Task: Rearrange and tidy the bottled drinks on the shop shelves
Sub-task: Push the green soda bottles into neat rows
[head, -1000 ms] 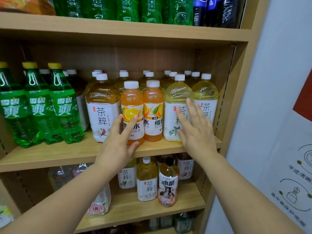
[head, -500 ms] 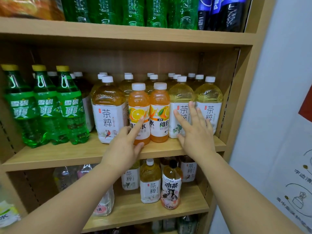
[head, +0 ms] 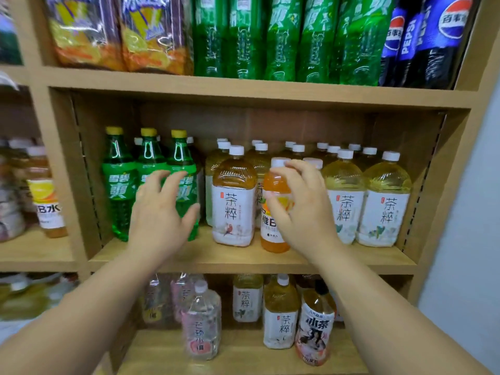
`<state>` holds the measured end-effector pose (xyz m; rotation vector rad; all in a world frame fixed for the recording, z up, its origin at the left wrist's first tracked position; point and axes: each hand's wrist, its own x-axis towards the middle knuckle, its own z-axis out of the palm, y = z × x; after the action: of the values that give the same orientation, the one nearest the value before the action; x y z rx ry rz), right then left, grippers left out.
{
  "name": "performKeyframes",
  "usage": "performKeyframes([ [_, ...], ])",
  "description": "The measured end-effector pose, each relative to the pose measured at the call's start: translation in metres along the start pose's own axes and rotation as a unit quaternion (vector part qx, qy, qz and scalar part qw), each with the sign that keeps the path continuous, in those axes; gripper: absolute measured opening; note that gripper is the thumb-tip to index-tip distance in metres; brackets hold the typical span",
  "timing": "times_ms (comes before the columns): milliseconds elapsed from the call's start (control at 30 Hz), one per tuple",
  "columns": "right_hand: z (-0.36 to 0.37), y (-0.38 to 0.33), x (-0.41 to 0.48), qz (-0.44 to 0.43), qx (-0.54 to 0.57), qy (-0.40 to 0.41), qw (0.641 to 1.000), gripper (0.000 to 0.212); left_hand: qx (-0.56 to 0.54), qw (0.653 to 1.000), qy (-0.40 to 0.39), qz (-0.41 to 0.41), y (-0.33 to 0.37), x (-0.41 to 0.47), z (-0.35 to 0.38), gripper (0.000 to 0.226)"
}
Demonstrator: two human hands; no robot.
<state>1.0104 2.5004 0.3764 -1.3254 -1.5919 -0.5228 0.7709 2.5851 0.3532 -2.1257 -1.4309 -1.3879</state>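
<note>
Both hands have shifted leftward along the middle shelf (head: 243, 259) since a second ago, and the view now takes in far more of the rack above. Now the left hand (head: 159, 220) hovers with fingers spread wide in front of the green soda bottles (head: 119, 185), gripping nothing; whether it touches them is hard to tell. Over comes the right hand (head: 303, 212), fingers curled loosely around the upper part of an orange vitamin drink bottle (head: 273, 234), thumb on its near side, though a firm grip cannot be confirmed. That orange bottle stands upright at the shelf's front edge, just beside the amber tea bottle (head: 234, 196) on its left, with a second white-capped orange bottle mostly hidden behind the hand. Two pale yellow tea bottles (head: 365, 201) stand at the right end of the row. Up top sit more green bottles (head: 270, 39), cola bottles (head: 433, 41) and orange drink bottles (head: 119, 33); below, assorted smaller bottles (head: 281, 315) stand loosely spaced.
</note>
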Motion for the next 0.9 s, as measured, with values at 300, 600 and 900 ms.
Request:
performKeyframes([
  [300, 0.063, -0.091, 0.072, 0.02, 0.087, -0.176, 0.98, 0.056, 0.134, 0.99, -0.001, 0.05, -0.052, 0.078, -0.046, 0.062],
  [600, 0.094, -0.099, 0.116, -0.007, -0.135, -0.266, 0.954, 0.071, 0.253, 0.949, -0.116, 0.148, -0.08, 0.107, -0.048, 0.071],
  [900, 0.118, -0.097, 0.11, -0.04, -0.096, -0.303, 0.947, 0.074, 0.215, 0.945, -0.152, 0.195, -0.094, 0.108, -0.043, 0.083],
])
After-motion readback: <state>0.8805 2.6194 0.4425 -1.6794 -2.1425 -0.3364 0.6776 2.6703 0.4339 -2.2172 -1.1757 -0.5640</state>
